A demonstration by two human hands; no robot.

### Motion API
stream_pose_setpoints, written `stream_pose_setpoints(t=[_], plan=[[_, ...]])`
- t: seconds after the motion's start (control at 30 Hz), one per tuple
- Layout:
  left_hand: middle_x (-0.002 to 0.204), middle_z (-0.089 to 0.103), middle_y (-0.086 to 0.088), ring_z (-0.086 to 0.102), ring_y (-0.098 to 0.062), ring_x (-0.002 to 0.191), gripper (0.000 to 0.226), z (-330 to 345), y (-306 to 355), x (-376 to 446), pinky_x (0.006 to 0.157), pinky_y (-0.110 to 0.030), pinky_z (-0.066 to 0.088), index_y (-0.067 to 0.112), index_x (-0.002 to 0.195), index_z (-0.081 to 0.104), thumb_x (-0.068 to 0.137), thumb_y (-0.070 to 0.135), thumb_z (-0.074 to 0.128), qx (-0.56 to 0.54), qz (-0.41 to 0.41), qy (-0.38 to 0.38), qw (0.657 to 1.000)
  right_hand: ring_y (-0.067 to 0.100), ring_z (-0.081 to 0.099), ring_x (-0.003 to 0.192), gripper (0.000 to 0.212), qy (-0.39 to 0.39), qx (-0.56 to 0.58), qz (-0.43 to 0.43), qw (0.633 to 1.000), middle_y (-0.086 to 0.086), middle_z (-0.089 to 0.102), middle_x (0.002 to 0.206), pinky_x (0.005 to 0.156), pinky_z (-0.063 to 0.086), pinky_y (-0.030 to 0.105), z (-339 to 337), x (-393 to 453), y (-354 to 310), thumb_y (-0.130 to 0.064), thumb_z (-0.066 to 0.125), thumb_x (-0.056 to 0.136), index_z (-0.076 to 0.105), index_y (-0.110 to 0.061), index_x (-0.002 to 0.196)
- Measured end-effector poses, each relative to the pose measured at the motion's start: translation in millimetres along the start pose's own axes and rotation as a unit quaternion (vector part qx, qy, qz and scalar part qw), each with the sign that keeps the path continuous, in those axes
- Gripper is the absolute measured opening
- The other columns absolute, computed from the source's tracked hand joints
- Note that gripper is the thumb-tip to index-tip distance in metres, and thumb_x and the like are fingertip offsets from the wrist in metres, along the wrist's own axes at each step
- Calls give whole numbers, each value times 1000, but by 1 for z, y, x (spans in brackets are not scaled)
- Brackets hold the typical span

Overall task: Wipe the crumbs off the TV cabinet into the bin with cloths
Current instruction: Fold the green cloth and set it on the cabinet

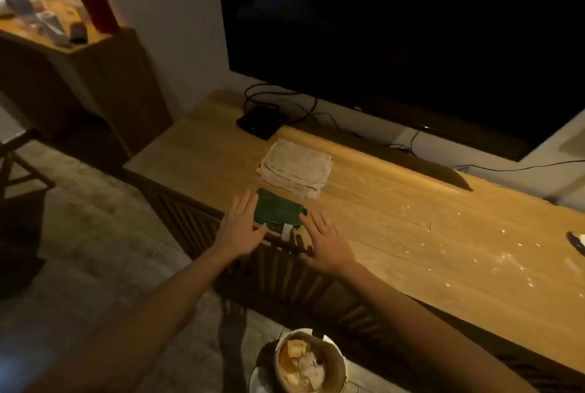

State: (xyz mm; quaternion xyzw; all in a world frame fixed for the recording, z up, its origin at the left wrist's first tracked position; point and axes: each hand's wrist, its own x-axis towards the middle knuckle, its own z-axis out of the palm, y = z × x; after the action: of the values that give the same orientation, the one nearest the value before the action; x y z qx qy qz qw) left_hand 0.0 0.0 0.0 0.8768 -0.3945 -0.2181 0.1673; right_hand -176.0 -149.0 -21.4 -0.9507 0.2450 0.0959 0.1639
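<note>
2 hands flanking green cloth (278,214) at cabinet (411,234) edge.
Left hand (240,228) and right hand (326,242) are hovering palm-down, fingers spread, gripping nothing; crumbs (474,247) are lying rightward, bin (308,361) below.

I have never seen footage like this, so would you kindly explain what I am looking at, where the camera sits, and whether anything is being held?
There is no machine here: a camera worn on a person's head looks down at their two bare hands. The left hand and right hand are spread open on either side of a folded green cloth near the front edge of the wooden TV cabinet. Neither has a grip on anything yet. Behind lies a folded pale cloth; crumbs are scattered to the right. A bin stands on the floor below.
</note>
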Motion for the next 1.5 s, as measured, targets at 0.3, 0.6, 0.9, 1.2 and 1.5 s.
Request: stream_pose_setpoints(t=[0.3,0.6,0.9,1.2,1.5], plan=[[166,25,-9,24,-31,153,70,30,-42,95,123,-47,26,11,160,18,101,27,53,-124,-92,-8,988,26,-8,159,96,-63,19,-18,998,4,-8,173,127,0,46,52,113,-11,-42,64,96,-2,-25,164],[140,61,-13,59,-32,126,61,50,-52,141,105,-49,49,9,146,45,96,39,63,-192,-187,-5,963,23,-2,160,86,-31,65,-38,997,1,-1,173,127,3,44,77,138,8,-54,55,98,8,-26,165],[105,75,-10,71,-30,101,24,61,-28,145,95,-46,56,15,103,70,87,32,75,-274,-255,-24,927,21,0,160,89,-28,63,-81,994,0,1,173,127,4,43,75,129,22,-57,57,95,12,-23,164],[98,77,-7,75,-25,90,27,63,1,125,85,-46,62,23,117,65,90,25,69,-397,-238,-7,886,19,7,159,99,-2,94,-68,993,-1,10,173,128,11,46,78,109,34,-53,67,90,8,-22,164],[102,72,-3,71,-21,94,20,52,72,110,72,-32,61,26,110,63,94,15,67,-496,-211,-35,842,26,45,141,93,114,198,2,974,5,41,160,112,43,49,63,73,53,-37,73,86,20,-19,160]])
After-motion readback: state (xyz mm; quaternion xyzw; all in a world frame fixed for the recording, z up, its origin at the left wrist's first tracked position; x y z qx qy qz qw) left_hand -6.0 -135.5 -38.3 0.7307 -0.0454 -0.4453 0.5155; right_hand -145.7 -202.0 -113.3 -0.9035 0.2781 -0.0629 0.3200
